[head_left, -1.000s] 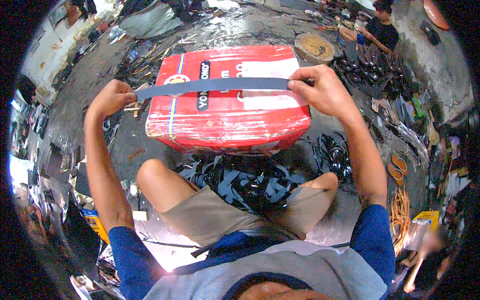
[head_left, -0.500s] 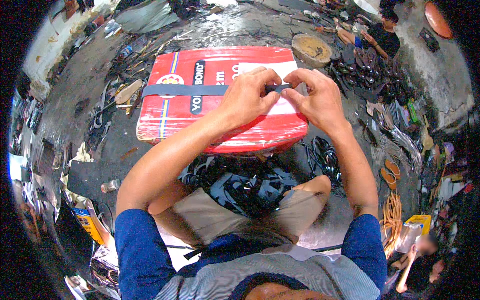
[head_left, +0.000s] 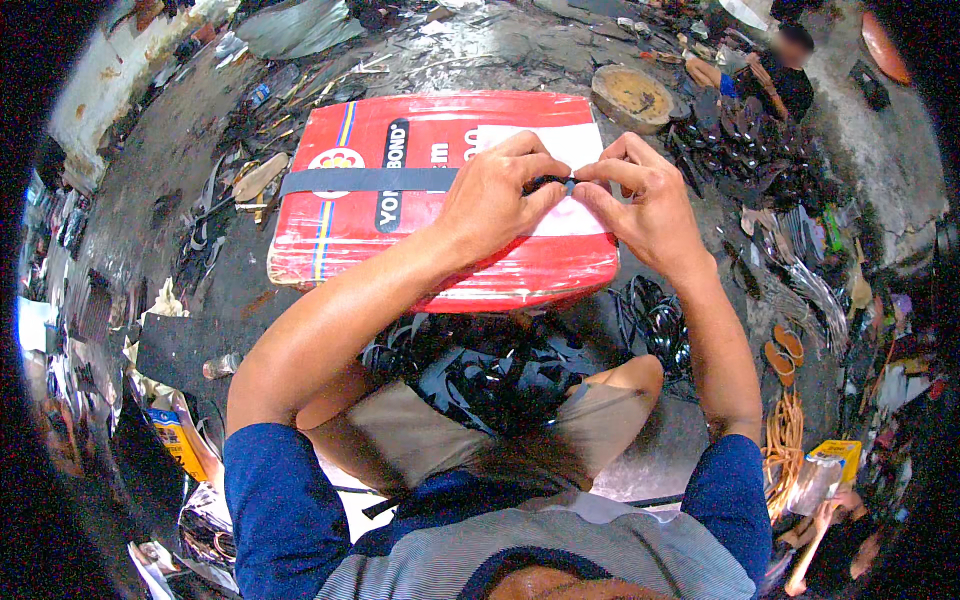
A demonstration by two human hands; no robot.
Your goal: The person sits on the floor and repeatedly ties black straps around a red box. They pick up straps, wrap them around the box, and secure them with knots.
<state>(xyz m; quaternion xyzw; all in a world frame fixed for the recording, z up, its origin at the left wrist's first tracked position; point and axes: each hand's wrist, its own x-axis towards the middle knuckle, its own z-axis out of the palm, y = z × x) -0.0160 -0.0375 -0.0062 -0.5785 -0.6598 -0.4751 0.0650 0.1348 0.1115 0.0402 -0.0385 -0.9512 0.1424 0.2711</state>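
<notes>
A red box (head_left: 350, 250), wrapped in shiny clear film, stands in front of me. Across its top lies a flat dark grey strip (head_left: 370, 180), running from the left edge to beneath my left hand. My left hand (head_left: 500, 190) is closed over the box's right half, thumb and fingers pinching the strip's dark end. Facing it, my right hand (head_left: 645, 190) pinches the same short end at its tip. The fingertips of both hands almost meet there, and they hide most of the piece between them. A white patch (head_left: 570, 222) shows on the box beneath the hands.
Glossy black strips (head_left: 500, 380) lie heaped between my legs. A round basin (head_left: 632, 97) stands beyond the box, near a pile of dark footwear parts (head_left: 740, 140). A person (head_left: 785, 80) sits at far right. Orange sandals (head_left: 784, 355) and tan cords (head_left: 784, 450) lie right.
The right hand has shifted slightly right and its fingers have come closer together at the strip's end. The left hand remains almost in place.
</notes>
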